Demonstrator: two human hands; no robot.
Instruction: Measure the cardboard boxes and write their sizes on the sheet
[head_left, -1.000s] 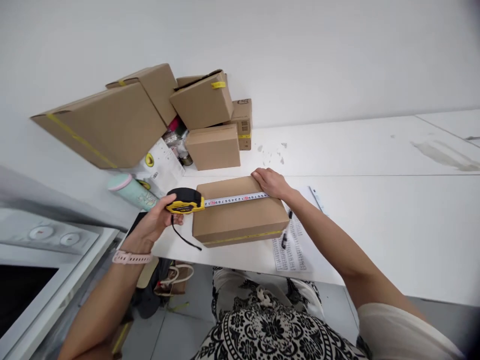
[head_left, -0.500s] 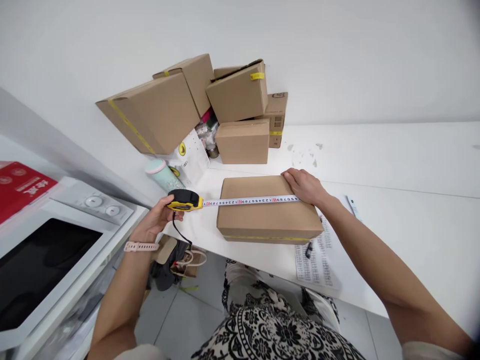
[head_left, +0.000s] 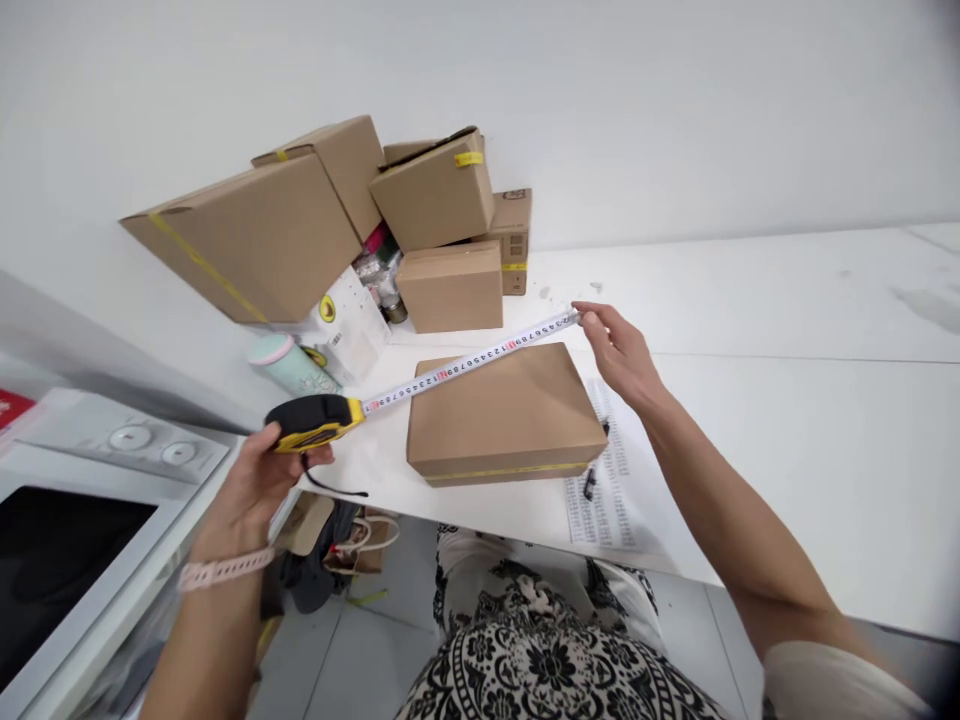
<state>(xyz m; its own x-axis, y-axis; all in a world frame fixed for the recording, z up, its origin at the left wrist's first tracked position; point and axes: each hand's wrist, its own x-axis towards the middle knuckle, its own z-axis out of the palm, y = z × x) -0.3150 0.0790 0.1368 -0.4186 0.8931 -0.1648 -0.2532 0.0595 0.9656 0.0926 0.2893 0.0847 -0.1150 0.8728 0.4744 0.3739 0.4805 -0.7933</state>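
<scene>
The tape measure (head_left: pixel 315 424) is in use, and the work stands part-way in my judgement. The box (head_left: pixel 502 415) lies flat on the near part of the desk (head_left: pixel 787 450), between the two hands. Done so far: the blade (head_left: pixel 472 365) is drawn well out and reaches past the box on its left and right. Outstanding: the blade slants over the far part of the box, in line with no edge, and is not wound in. Whether it touches the cardboard I cannot tell, nor whether anything is noted on the printed sheet (head_left: pixel 609 510) to the right; its print is too small.

The left hand (head_left: pixel 251 485) grips the case to the left of the box, with a black cord (head_left: pixel 334 488) below. The right hand (head_left: pixel 624 355) pinches the blade's free end beyond the box's far right corner, clear of the box. Both arms reach in from the near side, the right hand farther forward than the left.
</scene>
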